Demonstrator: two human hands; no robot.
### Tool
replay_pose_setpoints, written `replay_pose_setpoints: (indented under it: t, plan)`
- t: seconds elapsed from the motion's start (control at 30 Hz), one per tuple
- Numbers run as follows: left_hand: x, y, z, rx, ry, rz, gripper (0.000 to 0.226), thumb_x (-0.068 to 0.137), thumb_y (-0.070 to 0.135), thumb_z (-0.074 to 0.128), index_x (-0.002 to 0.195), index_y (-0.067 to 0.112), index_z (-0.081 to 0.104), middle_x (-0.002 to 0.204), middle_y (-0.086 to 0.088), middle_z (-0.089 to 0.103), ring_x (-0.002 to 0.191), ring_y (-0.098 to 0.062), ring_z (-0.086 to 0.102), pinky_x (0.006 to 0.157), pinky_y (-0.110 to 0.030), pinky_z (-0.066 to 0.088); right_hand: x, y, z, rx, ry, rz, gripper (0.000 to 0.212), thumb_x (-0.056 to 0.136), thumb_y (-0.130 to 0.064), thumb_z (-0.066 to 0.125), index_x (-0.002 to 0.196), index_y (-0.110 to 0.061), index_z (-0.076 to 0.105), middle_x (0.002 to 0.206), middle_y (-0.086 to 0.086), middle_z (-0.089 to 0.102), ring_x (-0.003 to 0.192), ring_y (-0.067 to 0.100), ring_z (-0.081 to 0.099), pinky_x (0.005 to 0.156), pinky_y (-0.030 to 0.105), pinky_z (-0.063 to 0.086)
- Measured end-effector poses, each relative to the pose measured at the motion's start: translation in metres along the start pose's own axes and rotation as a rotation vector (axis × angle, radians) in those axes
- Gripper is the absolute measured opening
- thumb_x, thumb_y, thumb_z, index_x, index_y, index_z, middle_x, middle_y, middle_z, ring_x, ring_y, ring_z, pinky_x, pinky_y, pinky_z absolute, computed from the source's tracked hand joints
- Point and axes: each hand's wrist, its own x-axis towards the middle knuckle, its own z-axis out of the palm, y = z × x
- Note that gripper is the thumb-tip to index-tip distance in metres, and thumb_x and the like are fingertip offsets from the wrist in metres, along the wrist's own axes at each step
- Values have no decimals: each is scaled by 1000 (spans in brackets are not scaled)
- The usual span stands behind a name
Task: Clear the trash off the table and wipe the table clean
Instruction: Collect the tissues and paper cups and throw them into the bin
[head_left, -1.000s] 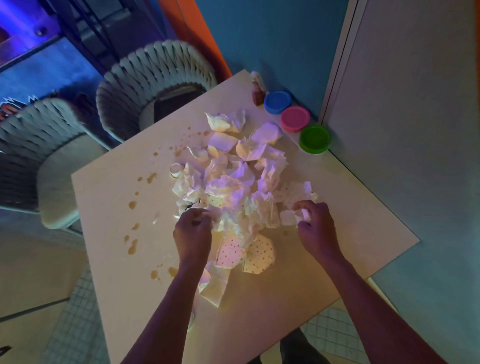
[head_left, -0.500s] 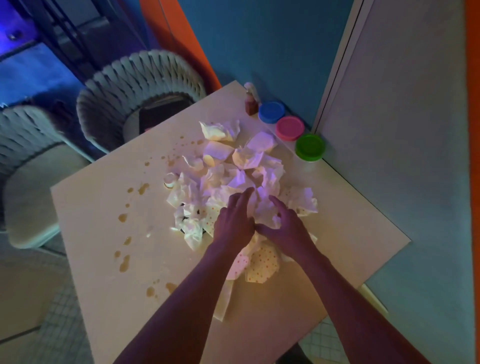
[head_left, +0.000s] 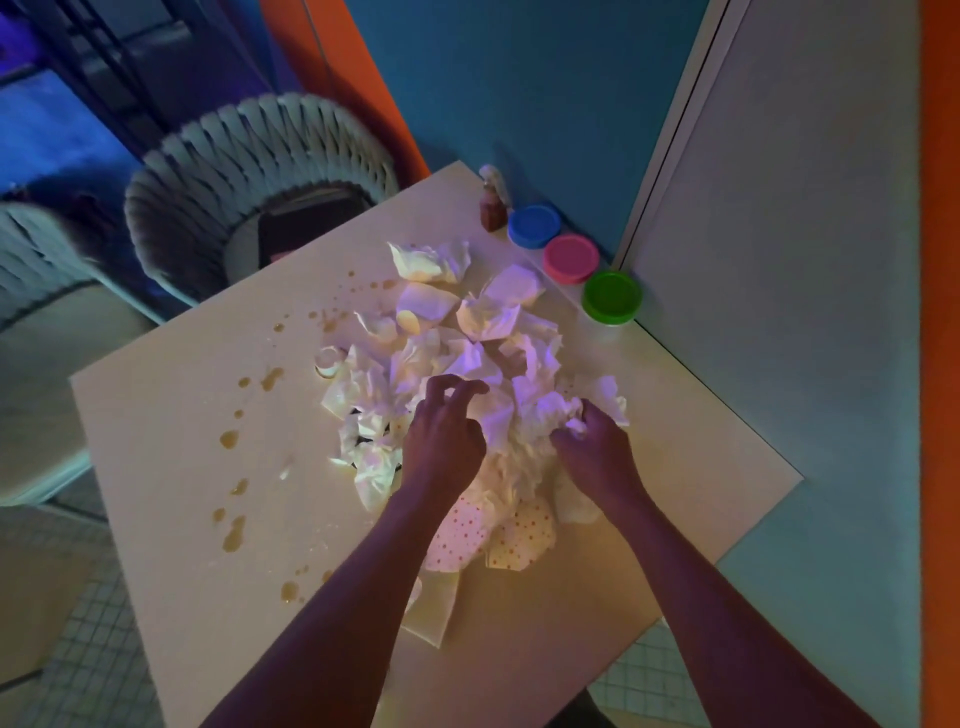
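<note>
A heap of crumpled paper (head_left: 457, 358) lies on the middle of the table (head_left: 171, 441), running from near the far edge toward the near one. Two dotted pieces (head_left: 493, 530) poke out at its near side, partly covered by the arms and the heap. A flat pale sheet (head_left: 431, 608) lies nearer still, half hidden under the left forearm.

The left hand (head_left: 441, 441) sits on the heap's near part with its fingers (head_left: 457, 387) curled and slightly apart, tips on the paper; whether they actually grip any paper cannot be told. The right hand (head_left: 597, 452) is at the heap's right side, fingers bent round a wad (head_left: 561, 413) it holds. The fingertips are buried in the paper and cannot be seen.

Brown spills (head_left: 234, 530) dot the table left of the heap and near its far side; more may lie under the paper. A small pale ring (head_left: 328, 364) at the heap's left edge is too blurred to identify.

Along the far right edge stand a small brown bottle (head_left: 492, 205) and three tubs with lids: blue (head_left: 534, 224), pink (head_left: 570, 257), green (head_left: 612, 296). Their bodies hardly show from above.

Beyond the far left side is a woven chair (head_left: 234, 156) with something dark on its seat, unclear in the dim light. A second chair (head_left: 36, 249) is cut off at the left.
</note>
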Motion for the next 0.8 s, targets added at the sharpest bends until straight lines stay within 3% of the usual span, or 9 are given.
replay_pose_setpoints:
  t: [0.1,0.17,0.23,0.33,0.4,0.47,0.57,0.67,0.8]
  plan:
    - [7,0,0,45,-72,11,50,90,10,55,136,30,57,140,1,44,109,-30,60,75,-42,54,2,6,-7,68,28,31,33,77,-21,54,106,-28,68,99,6,67,91,28,66,79,41,57]
    - [11,2,3,79,-160,-27,49,95,31,60,143,29,48,145,-1,38,119,-31,54,81,-43,53,0,11,-13,143,37,63,29,79,-14,53,93,-33,71,85,0,70,78,26,68,67,49,60]
    - [12,6,10,132,-244,-74,69,91,50,65,149,28,34,148,-4,33,125,-32,48,86,-46,52,-2,15,-19,154,73,98,28,79,-9,49,81,-28,70,71,-2,67,67,29,61,60,48,56]
    - [13,9,18,187,-254,-94,85,86,47,73,151,23,24,143,-10,35,122,-36,49,84,-47,52,-4,20,-28,105,95,168,10,81,-14,51,80,-15,60,67,-1,58,67,31,51,61,45,50]
    - [13,10,23,208,-232,-97,73,86,36,71,145,17,33,132,-12,42,115,-38,54,82,-48,54,-5,25,-32,82,35,244,10,84,-23,58,86,-13,58,77,2,60,73,29,54,63,35,44]
    - [14,10,26,220,-225,-120,53,87,29,67,133,11,48,123,-14,48,109,-40,57,81,-47,53,-6,31,-34,76,-24,298,35,82,-46,66,97,-14,62,94,4,65,85,27,60,72,34,48]
    - [15,10,27,189,-232,-134,38,85,25,66,120,9,62,118,-14,54,105,-40,61,83,-45,53,-4,40,-32,-36,-24,269,57,75,-77,59,76,-21,56,86,2,62,83,26,59,78,39,48]
    - [17,11,26,174,-221,-118,33,86,24,67,117,12,69,117,-13,59,102,-39,64,83,-42,51,-4,45,-30,-130,47,251,49,84,-57,59,60,-18,44,77,7,59,75,31,53,73,39,48]
    - [16,19,19,125,-171,-95,27,86,25,68,110,12,70,112,-12,61,98,-38,64,79,-38,48,-5,45,-27,-188,16,233,15,80,-32,59,91,-24,55,102,6,53,86,35,56,77,37,45]
